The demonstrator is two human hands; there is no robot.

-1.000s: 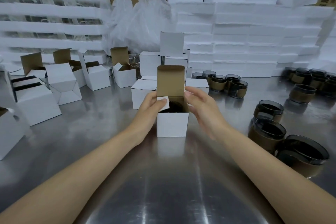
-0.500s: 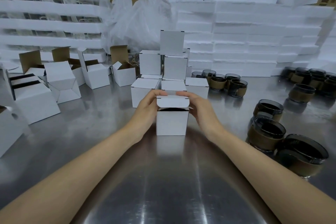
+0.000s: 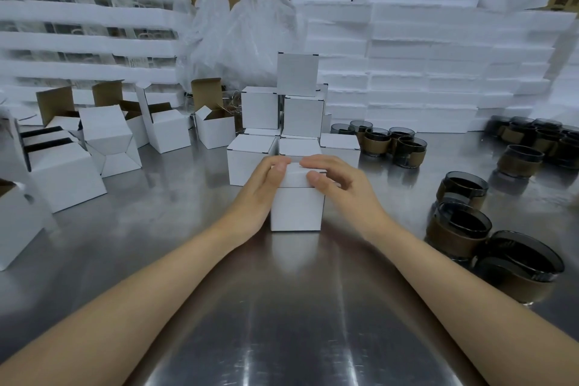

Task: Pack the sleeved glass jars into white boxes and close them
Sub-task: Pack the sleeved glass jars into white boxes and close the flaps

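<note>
The room is bright and the light comes from above. The shiny metal table [image 3: 282,323] shows white streaks of glare. Edges of the picture bend and look blurry. Shadows are soft and small.

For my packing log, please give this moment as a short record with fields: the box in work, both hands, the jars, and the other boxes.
box in work: white box upright on the steel table, lid folded down
left hand: grips the box's left side, thumb on the lid
right hand: fingers over the lid, thumb at its front edge
sleeved jars: unpacked, at the right
closed boxes: stacked behind
open boxes: back left
</note>
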